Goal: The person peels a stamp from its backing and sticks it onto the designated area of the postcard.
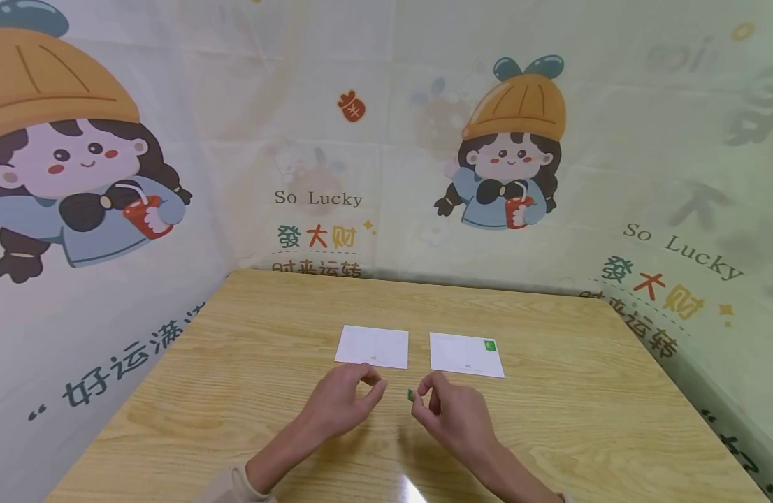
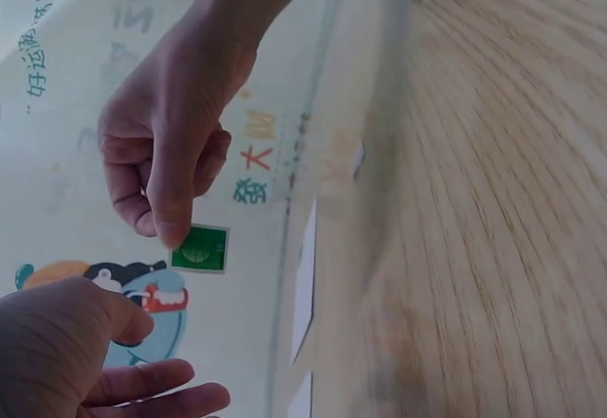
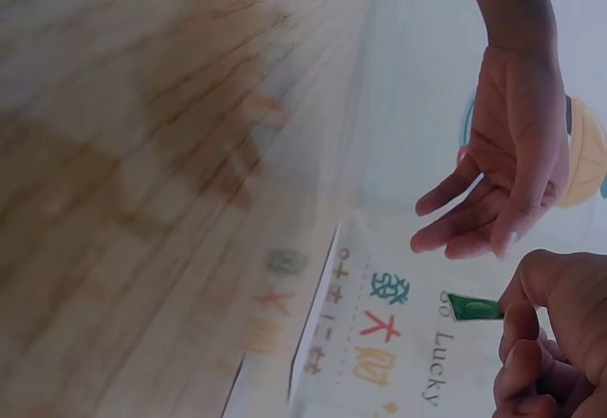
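Over the table (image 1: 588, 419) near two papers (image 1: 372, 346), my right hand (image 1: 460, 413) pinches a green stamp (image 2: 199, 249) while my left hand (image 1: 342, 402) hovers, fingers parted.

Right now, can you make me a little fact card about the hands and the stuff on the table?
Right hand: pinches a small green stamp-like rectangle
Left hand: holds nothing
Left paper: flat white rectangle, no green sticker showing
Right paper: flat white rectangle, small green sticker in its far right corner
Table: light brown, wood-grain top
Backdrop: pale, printed with cartoon children in orange hats
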### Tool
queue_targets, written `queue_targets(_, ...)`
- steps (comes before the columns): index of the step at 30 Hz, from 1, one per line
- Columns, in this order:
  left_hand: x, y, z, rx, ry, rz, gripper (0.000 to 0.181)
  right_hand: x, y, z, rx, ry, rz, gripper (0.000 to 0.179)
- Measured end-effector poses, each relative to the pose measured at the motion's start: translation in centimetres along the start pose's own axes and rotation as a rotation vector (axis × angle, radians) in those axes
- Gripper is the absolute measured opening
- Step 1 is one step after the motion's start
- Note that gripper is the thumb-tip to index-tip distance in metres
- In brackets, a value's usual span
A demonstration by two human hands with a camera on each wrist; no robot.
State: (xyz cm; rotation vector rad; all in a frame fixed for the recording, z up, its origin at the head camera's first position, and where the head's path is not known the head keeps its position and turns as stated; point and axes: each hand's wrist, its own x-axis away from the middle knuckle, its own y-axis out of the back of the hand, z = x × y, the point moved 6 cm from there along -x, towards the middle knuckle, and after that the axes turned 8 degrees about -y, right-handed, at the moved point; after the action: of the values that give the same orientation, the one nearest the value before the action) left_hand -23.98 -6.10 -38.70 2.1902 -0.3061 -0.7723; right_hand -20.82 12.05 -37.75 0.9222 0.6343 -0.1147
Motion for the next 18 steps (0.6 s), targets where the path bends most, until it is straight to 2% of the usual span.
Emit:
queue_targets(4, 0.0, 0.0, -0.4, 0.103, 0.014, 0.014, 0.015, 0.2, 0.6, 1.0, 0.089, 0.157, -0.134, 0.023)
queue_targets(8, 0.1, -0.2, -0.7, 0.271, 0.044, 0.049, 0.021, 0.5, 1.0, 1.9, 0.151, 0.290, -0.242, 0.009)
queue_targets(11, 0.2, -0.4, -0.8, 0.408, 0.092, 0.080, 0.026, 0.8, 1.1, 2.3, 0.195, 0.376, -0.285, 0.002)
queue_targets(16, 0.3, -0.8, -1.0, 0.599, 0.185, 0.103, 0.027, 1.3, 1.3, 3.0, 0.271, 0.497, -0.326, 0.009)
queue_targets(18, 0.4, -0.9, -1.2, 0.658, 0.214, 0.103, 0.026, 1.5, 1.4, 3.3, 0.307, 0.540, -0.351, 0.018)
